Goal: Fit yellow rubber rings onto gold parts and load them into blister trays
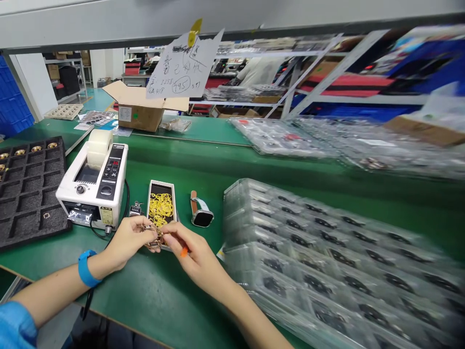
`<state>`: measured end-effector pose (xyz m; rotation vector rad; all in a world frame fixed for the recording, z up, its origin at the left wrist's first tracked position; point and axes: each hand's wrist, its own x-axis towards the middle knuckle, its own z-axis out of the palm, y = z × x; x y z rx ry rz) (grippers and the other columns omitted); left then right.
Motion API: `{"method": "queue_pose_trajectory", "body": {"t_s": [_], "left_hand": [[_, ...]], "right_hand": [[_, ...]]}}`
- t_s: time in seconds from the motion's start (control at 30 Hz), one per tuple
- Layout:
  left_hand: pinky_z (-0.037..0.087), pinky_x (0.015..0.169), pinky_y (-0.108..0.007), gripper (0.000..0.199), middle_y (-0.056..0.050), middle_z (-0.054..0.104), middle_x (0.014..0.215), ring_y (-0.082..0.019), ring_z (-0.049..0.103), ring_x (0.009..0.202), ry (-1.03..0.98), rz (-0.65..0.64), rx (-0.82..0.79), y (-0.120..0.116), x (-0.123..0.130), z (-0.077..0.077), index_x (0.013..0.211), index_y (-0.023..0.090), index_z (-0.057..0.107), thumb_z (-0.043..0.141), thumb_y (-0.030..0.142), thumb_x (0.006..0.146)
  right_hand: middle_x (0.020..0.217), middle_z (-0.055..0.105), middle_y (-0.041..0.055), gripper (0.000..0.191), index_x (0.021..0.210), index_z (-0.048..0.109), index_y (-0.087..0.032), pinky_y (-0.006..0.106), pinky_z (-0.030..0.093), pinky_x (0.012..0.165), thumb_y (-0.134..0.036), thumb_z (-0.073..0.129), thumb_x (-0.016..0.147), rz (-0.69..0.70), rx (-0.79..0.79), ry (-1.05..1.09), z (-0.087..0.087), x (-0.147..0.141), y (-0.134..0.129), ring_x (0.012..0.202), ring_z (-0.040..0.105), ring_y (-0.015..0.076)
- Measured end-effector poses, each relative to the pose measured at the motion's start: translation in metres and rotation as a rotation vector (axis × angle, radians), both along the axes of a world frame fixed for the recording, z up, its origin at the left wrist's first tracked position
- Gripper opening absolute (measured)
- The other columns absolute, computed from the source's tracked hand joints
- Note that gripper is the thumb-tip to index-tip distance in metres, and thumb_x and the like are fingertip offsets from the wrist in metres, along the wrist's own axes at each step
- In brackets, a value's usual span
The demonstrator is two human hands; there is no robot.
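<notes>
My left hand [132, 241] is closed around a small copper-coloured metal piece [156, 238], whose exact kind I cannot make out. The fingertips of my right hand [198, 252] pinch its right side. A bit of orange [184, 251] shows between the right hand's fingers. Right behind the hands lies a white box [173, 194] filled with yellow rubber bands [160, 206]; the fingers hide its near end. A smartwatch [202, 217] with a brown and pale strap rests to the right of the box. On the box's left stands a small metal tally counter [135, 209].
A white tape dispenser [116, 174] stands at left, beside a black foam tray [29, 203] with several gold round parts. Stacked clear plastic trays [327, 252] of dark items fill the right. An open carton [140, 116] sits behind, under a hanging handwritten sheet [185, 68].
</notes>
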<state>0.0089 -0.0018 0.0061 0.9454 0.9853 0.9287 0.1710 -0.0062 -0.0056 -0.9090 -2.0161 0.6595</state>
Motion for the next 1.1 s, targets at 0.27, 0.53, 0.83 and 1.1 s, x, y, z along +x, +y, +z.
{"method": "queue_pose_trajectory", "body": {"t_s": [0.27,0.53,0.83,1.1], "left_hand": [[0.033,0.043,-0.018,0.014,0.007,0.047,0.049,-0.005,0.041,0.043,0.140,-0.001,0.117,0.001,0.001,-0.003,0.057,0.017,0.046,0.060,0.018,0.058],[0.029,0.044,-0.019,0.027,0.004,0.048,0.055,-0.006,0.040,0.048,0.129,-0.021,0.117,0.004,-0.001,0.000,0.063,0.013,0.054,0.071,0.035,0.064],[0.035,0.046,-0.022,0.034,0.002,0.044,0.058,-0.009,0.044,0.053,0.247,-0.006,0.327,0.005,-0.006,-0.004,0.057,0.015,0.055,0.068,0.042,0.073],[0.052,0.077,-0.037,0.037,-0.015,0.063,0.098,-0.023,0.061,0.089,0.933,-0.043,1.146,-0.002,-0.009,-0.017,0.116,0.015,0.062,0.033,0.018,0.094]], "right_hand": [[0.067,0.055,0.0002,0.024,0.077,0.047,-0.022,0.024,0.041,0.054,-0.027,0.034,0.096,0.010,-0.035,-0.057,-0.005,-0.005,-0.005,0.058,0.050,0.0129],[0.062,0.045,-0.0022,0.039,0.068,0.041,-0.022,0.024,0.039,0.053,-0.047,0.031,0.096,0.050,-0.339,0.088,0.003,-0.004,-0.002,0.058,0.043,0.0126],[0.053,0.037,-0.0037,0.051,0.058,0.035,-0.021,0.025,0.030,0.048,-0.057,0.028,0.093,-0.051,-0.336,0.105,0.003,-0.006,-0.004,0.050,0.035,0.0112],[0.049,0.026,-0.0080,0.051,0.063,0.049,-0.020,0.022,0.020,0.039,-0.069,0.050,0.077,-0.051,-0.687,0.390,0.011,-0.009,-0.005,0.043,0.019,0.0076]]}}
